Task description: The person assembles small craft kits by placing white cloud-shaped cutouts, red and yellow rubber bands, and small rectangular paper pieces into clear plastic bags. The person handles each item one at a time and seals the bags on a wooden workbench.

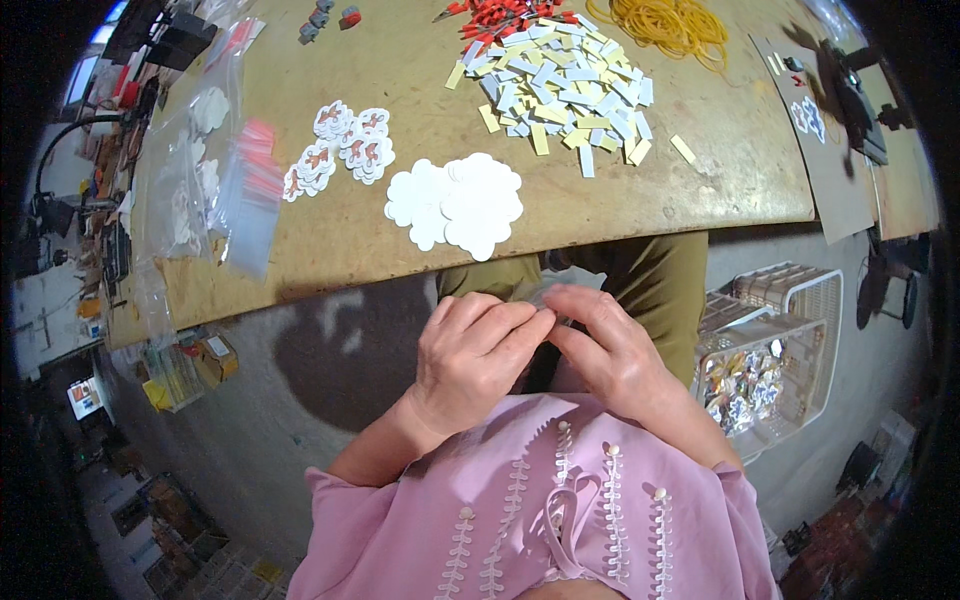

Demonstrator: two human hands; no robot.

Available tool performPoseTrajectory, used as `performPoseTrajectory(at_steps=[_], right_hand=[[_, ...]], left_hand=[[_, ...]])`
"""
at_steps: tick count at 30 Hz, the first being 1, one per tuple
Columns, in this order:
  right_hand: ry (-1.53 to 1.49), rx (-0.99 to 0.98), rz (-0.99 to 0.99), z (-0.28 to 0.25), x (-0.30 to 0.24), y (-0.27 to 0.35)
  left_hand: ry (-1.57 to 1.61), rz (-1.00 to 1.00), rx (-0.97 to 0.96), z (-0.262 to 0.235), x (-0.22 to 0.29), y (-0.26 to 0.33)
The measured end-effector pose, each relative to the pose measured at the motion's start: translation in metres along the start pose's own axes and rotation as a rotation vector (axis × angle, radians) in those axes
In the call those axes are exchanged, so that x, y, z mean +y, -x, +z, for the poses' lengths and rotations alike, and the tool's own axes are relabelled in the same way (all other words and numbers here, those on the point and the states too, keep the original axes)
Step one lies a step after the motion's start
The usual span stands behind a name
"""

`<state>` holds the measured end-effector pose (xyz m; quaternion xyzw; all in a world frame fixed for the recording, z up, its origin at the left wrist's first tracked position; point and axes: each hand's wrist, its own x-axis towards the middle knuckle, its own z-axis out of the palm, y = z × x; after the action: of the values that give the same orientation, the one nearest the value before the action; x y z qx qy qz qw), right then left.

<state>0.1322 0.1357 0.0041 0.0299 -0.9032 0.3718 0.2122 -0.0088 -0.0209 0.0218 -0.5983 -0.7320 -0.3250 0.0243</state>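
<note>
My left hand (478, 345) and my right hand (610, 350) meet above my lap, just off the table's front edge. Fingertips of both are pinched together on a thin see-through piece, seemingly a small clear plastic bag (572, 280). Most of it is hidden behind the fingers. On the table beyond my left hand lie white scalloped cards (482, 200), overlapping in a loose pile. Further left are several small stacks of scalloped cutouts (350, 145) with a brown animal picture. A heap of pale yellow and light blue strips (565, 90) lies farther back.
Red clip-like pieces (505, 20) and yellow rubber bands (670, 28) lie at the table's back. Clear bags with red tops (255, 190) cover the left side. A grey board (815, 140) lies at the right end. White plastic baskets (790, 400) with packed pieces stand low right.
</note>
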Motion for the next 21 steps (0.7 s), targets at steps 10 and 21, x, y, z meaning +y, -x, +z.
performPoseTrajectory(at_steps=[10,21], right_hand=[[0.012,-0.026,0.019,-0.003,0.003,0.002],[0.118,-0.019,0.056,0.002,0.004,0.005]], left_hand=[[0.073,-0.077,-0.201,-0.009,-0.007,0.001],[-0.017,-0.287,0.105,-0.076,-0.121,-0.069]])
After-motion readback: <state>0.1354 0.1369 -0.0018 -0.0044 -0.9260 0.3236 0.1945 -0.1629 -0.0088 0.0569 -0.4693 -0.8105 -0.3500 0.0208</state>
